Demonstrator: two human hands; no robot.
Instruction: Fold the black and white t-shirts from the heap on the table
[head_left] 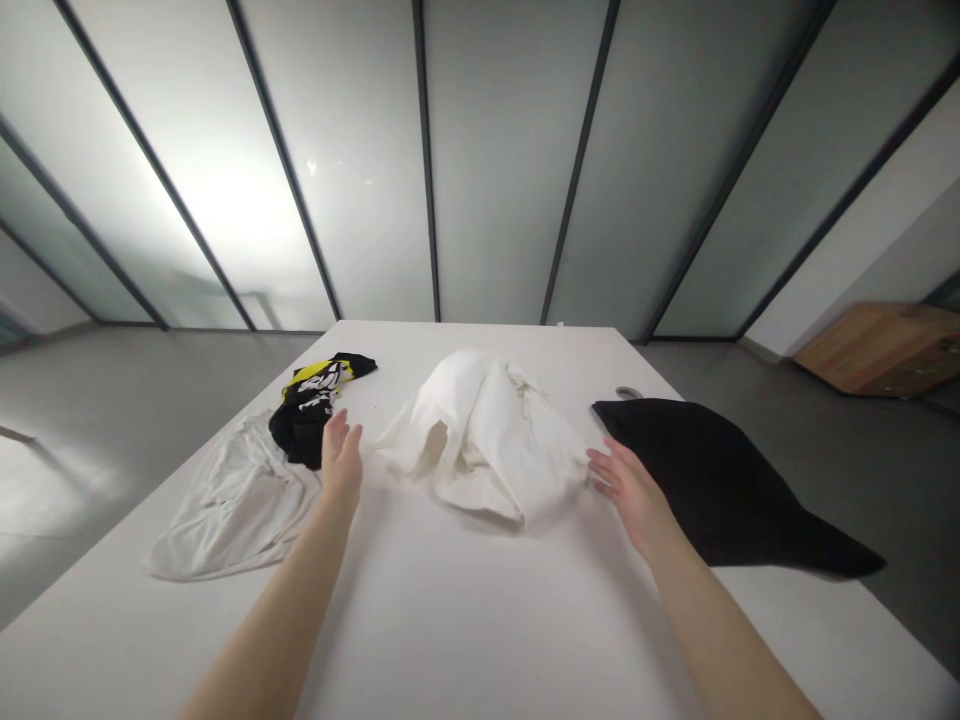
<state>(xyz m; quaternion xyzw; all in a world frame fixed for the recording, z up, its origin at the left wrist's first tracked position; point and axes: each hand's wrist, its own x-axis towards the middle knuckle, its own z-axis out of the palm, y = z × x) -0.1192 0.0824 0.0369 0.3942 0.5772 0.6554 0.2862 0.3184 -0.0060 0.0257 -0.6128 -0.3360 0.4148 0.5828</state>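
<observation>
A crumpled white garment (480, 440) lies heaped in the middle of the white table, its exact kind hidden by the folds. My left hand (342, 455) is held up to the left of it, fingers apart and nothing in them. On the other side, my right hand (626, 485) has its fingers spread, the tips close to the garment's right edge; whether they touch it I cannot tell. Just beyond my left hand lies a bunched black garment (300, 430) with a yellow and white print. Below that, a second white garment (236, 510) is spread loosely.
A black cloth (712, 480) lies flat at the right and hangs past the table's edge. A small grey ring-shaped object (628, 393) rests behind it. Beyond the table (480, 620) stand frosted glass panels (510, 160); a wooden cabinet (877, 348) is at the far right.
</observation>
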